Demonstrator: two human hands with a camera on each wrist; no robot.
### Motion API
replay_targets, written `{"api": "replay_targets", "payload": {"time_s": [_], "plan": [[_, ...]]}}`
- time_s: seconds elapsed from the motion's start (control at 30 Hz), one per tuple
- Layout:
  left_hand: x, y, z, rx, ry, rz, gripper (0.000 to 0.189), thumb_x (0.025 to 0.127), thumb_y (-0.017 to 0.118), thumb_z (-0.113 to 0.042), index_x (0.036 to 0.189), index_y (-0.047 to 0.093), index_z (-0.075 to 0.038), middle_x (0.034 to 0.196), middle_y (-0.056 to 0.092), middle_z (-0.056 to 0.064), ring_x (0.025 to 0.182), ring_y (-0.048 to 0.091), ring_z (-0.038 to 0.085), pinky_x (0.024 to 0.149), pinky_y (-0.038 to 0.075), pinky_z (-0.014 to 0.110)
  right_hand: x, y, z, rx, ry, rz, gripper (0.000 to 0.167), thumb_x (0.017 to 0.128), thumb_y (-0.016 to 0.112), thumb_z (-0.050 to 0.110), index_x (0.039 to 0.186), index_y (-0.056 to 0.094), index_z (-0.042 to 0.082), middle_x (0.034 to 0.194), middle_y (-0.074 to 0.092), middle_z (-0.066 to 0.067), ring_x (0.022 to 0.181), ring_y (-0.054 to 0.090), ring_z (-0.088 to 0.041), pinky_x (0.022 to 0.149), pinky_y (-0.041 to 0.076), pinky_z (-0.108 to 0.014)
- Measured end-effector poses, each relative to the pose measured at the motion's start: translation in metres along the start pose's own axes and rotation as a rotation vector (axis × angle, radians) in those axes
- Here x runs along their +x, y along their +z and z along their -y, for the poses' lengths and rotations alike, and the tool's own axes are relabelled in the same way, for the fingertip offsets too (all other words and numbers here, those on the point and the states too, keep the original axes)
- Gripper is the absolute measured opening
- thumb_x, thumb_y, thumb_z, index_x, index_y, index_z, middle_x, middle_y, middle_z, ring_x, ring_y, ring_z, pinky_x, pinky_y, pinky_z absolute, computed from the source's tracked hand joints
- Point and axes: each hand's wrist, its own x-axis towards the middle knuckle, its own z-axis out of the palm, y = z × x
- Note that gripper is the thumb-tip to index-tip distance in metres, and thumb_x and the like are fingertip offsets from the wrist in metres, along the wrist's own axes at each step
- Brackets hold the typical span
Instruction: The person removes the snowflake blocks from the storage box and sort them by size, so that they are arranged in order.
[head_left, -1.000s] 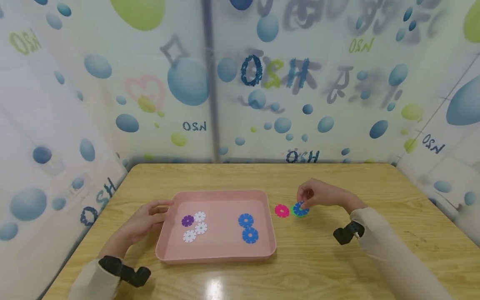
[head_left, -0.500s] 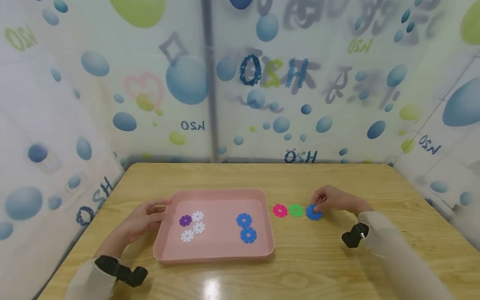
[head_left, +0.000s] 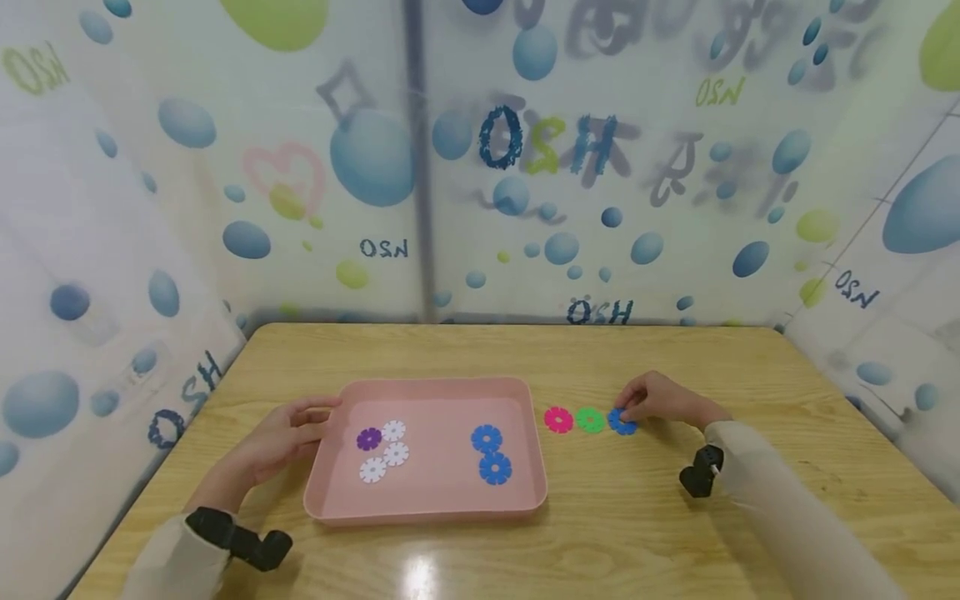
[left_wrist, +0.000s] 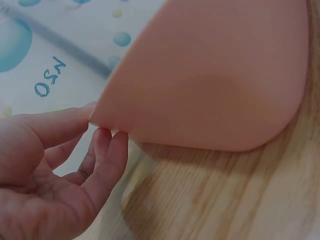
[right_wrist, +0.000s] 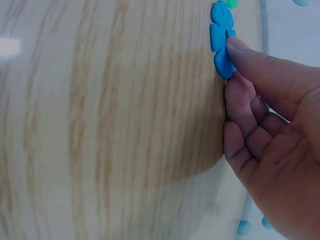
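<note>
My right hand [head_left: 654, 398] pinches a blue notched snowflake disc [head_left: 622, 422] at the right end of a short row on the table. In the right wrist view the thumb lies over the face of the blue disc [right_wrist: 219, 32], with the other fingers curled behind it. To its left lie a green disc [head_left: 590, 420] and a pink disc [head_left: 558, 419]. My left hand [head_left: 281, 433] holds the left rim of a pink tray [head_left: 427, 510]. In the left wrist view, fingertips [left_wrist: 120, 137] sit right at the tray's edge.
Inside the tray, a purple disc [head_left: 368, 439] and white discs [head_left: 396, 453] are grouped at the left. Two blue discs [head_left: 495, 468] lie at its right side. The wooden table [head_left: 600, 533] meets a patterned curtain [head_left: 480, 208] at the back.
The right hand slid the blue disc off the green one to the right, uncovering it, then brought it slightly back left beside it. The left hand stays at the tray's rim.
</note>
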Motion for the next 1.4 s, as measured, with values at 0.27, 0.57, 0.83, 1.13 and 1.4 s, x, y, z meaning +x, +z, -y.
{"api": "replay_targets", "payload": {"time_s": [0.27,0.57,0.83,1.13,1.4], "plan": [[0.001,-0.002,0.002,-0.017,0.005,-0.004,0.052,0.093,0.054,-0.016,0.137,0.033,0.002,0.135,0.032,0.030,0.114,0.048,0.033,0.090,0.047,0.036,0.000,-0.001,-0.004,0.051,-0.019,-0.009,0.023,0.080,0.071,0.014,0.094,0.065,-0.003,0.082,0.062,-0.005,0.073,0.053,-0.017,0.065,0.047,-0.025],[0.001,0.000,0.002,-0.014,0.000,-0.014,0.053,0.093,0.055,-0.017,0.137,0.033,0.002,0.134,0.034,0.029,0.114,0.049,0.033,0.090,0.047,0.035,0.003,0.002,0.024,0.035,-0.086,-0.007,0.023,0.083,0.068,0.017,0.096,0.063,-0.002,0.080,0.059,-0.004,0.071,0.051,-0.017,0.064,0.047,-0.028],[0.001,0.001,0.003,-0.013,-0.007,-0.017,0.054,0.093,0.055,-0.018,0.138,0.033,0.001,0.134,0.033,0.029,0.114,0.048,0.033,0.090,0.046,0.035,0.019,0.023,0.097,-0.014,-0.251,0.147,0.021,0.085,0.065,0.011,0.103,0.061,0.001,0.077,0.058,-0.002,0.069,0.055,-0.022,0.063,0.050,-0.036],[0.001,0.001,0.002,-0.018,-0.007,-0.013,0.054,0.092,0.055,-0.018,0.138,0.033,0.001,0.135,0.033,0.029,0.115,0.048,0.032,0.091,0.046,0.035,0.036,0.059,0.148,-0.085,-0.319,0.292,0.021,0.083,0.068,0.011,0.102,0.064,0.003,0.076,0.058,0.001,0.066,0.052,-0.012,0.059,0.047,-0.023],[0.001,0.002,0.000,0.006,-0.019,-0.021,0.053,0.093,0.054,-0.016,0.138,0.033,0.001,0.134,0.034,0.028,0.114,0.048,0.032,0.091,0.046,0.036,0.055,0.083,0.172,-0.226,-0.365,0.422,0.017,0.077,0.073,0.008,0.092,0.065,0.008,0.083,0.061,-0.005,0.072,0.053,-0.009,0.065,0.048,-0.021]]}}
